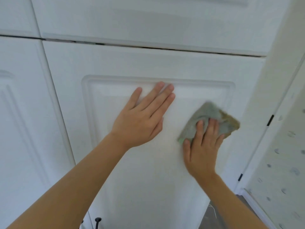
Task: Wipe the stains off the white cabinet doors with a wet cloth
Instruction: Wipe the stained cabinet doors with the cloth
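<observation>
From the head camera I looked at a white panelled cabinet door (pixel 148 63) with a raised rectangular frame moulding; my left hand (pixel 142 119) lay flat on its inner panel, fingers straight and close together, thumb apart, holding nothing; my right hand (pixel 203 146) pressed a crumpled grey-green cloth with a brownish patch (pixel 212 116) against the same panel, near the right side of the moulding, its fingers lying over the cloth's lower part; the cloth was blurred; I could make out no stains on the door; a small black handle (pixel 97 220) showed at the bottom edge; to the right stood a white perforated panel (pixel 283 162).
</observation>
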